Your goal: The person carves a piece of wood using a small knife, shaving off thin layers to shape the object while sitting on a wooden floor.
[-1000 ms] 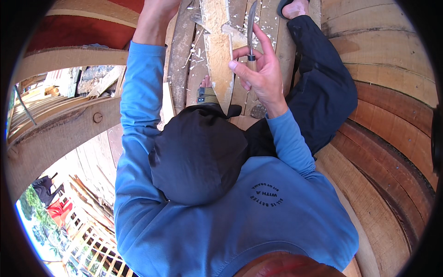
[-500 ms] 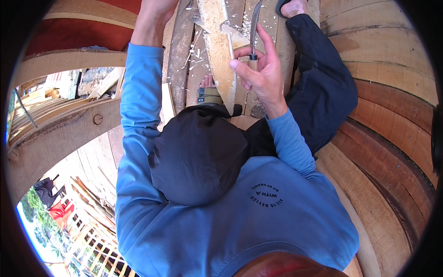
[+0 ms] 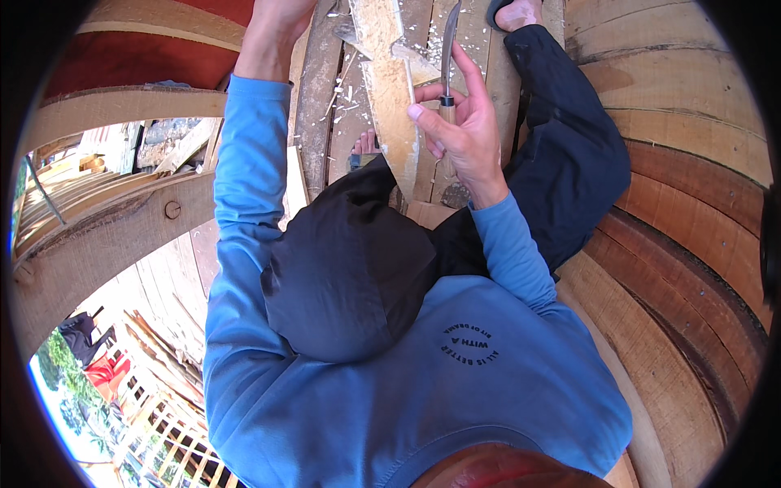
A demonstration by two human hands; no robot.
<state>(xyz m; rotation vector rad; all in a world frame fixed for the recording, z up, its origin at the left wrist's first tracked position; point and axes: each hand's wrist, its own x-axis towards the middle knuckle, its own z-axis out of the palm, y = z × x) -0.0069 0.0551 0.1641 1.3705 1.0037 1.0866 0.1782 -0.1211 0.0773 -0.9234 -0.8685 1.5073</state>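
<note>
Logged a pale carved board (image 3: pixel 389 89) as reference for all places: notched partway along, with near end tapering toward the body and far end running out of view.

Observed right hand (image 3: pixel 464 126) just right of the board, gripping a knife (image 3: pixel 447 69) by its wooden handle, with curved blade pointing away from the body and index finger raised alongside. Found thumb tip at the board's right edge; could not tell touching from nearly touching. Observed left hand (image 3: pixel 281 12) left of the board's far end, with fingers cut off from view; could not tell grip or release.

Noted obstructions. Recorded dark-clad knee (image 3: pixel 350 276) short of the board's near end, with a peaked fold of cloth meeting the lower left edge and hiding much of a sandalled foot (image 3: pixel 364 145) left of the board. Found an angular piece of wood (image 3: pixel 419 65) jutting out right of the board near the notch.

Noted shavings (image 3: pixel 350 93) on plank floor (image 3: pixel 313 106) left of the board, and more to the right. Recorded bent leg (image 3: pixel 565 146) right of the board, with curved planks (image 3: pixel 675 146) farther right. Saw curved beam (image 3: pixel 122 236) and red panel (image 3: pixel 146 61) well left of the board.
</note>
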